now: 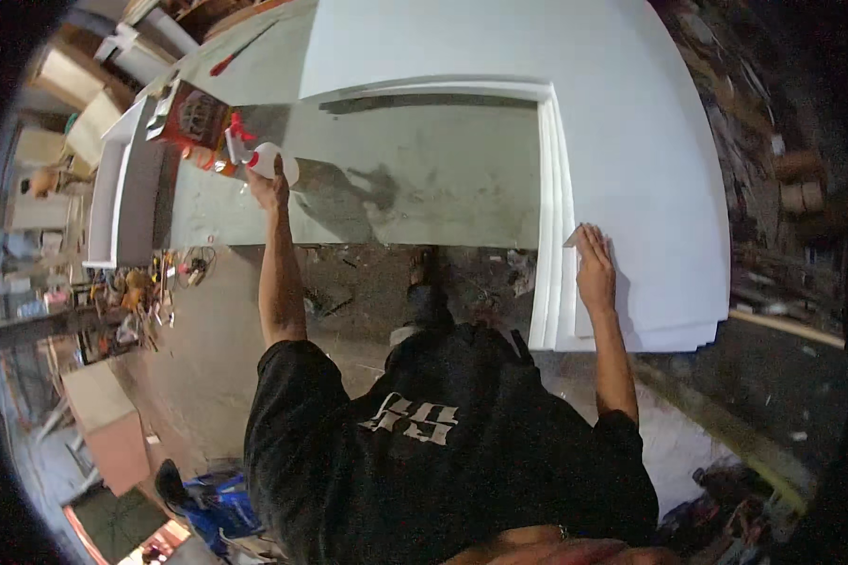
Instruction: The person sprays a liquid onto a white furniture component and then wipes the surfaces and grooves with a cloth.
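Plainly, the left hand [269,191] is wrapped around a white spray bottle [265,155] with a red-and-white trigger head [236,134], over the left part of the grey-green worktable [462,179], in from its near edge; whether the base touches the top cannot be told. The bottle looks like light, slightly yielding plastic, its weight depending on a fill that does not show; smooth walls could turn slippery when wet, so the upper body just below the trigger seems the surest hold. A dark red tin [196,115] and an orange bottle [198,155] stand just beyond it, toward the table's left edge.

The right hand [595,273] lies with its fingers close together on the stacked white panels [650,188], which overhang the table's near edge at the right. A small thin piece [572,238] shows under the fingertips; whether it is pinched or merely pressed cannot be told. It looks light and fairly stiff, best held across its flat face. The panels seem broad, rigid and awkward, with corners likely to chip; two opposite edges would suit lifting.
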`<state>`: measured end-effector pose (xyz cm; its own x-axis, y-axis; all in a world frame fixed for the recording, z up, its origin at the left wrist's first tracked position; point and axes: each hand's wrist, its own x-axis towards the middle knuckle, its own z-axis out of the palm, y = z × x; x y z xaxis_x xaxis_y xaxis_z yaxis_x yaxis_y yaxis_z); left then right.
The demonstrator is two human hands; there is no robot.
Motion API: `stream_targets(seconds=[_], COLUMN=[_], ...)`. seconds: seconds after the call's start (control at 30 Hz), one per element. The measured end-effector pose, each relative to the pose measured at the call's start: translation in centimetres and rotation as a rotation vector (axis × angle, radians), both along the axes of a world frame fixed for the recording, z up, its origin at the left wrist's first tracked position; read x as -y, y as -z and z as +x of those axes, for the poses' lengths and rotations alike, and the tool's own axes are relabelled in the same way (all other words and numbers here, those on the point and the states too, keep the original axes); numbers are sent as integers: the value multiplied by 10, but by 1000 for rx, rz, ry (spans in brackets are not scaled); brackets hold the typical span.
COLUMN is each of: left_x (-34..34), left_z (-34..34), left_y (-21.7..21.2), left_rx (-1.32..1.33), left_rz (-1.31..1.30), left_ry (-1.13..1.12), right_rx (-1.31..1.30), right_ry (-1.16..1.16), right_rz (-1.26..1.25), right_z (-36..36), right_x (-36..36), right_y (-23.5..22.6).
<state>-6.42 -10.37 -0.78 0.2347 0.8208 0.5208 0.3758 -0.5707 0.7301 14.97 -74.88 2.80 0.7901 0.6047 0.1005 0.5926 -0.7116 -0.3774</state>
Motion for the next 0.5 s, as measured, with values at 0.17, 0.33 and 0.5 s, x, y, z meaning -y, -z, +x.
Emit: stream_targets(seconds=[0.17, 0.33, 0.5], left_x=[-29, -43, -27], left_z=[-24, -29, -6], left_y=[-3, 5, 1], left_rx=[-80, -69, -121], left_rz=[30, -44, -279], left_ry=[-12, 28, -63], right_rx=[100, 203, 260], right_ry=[-7, 94, 249], right_rz=[49, 94, 129], right_z=[101, 185, 262], right_x=[-59, -114, -173], right_y=[8, 14, 20])
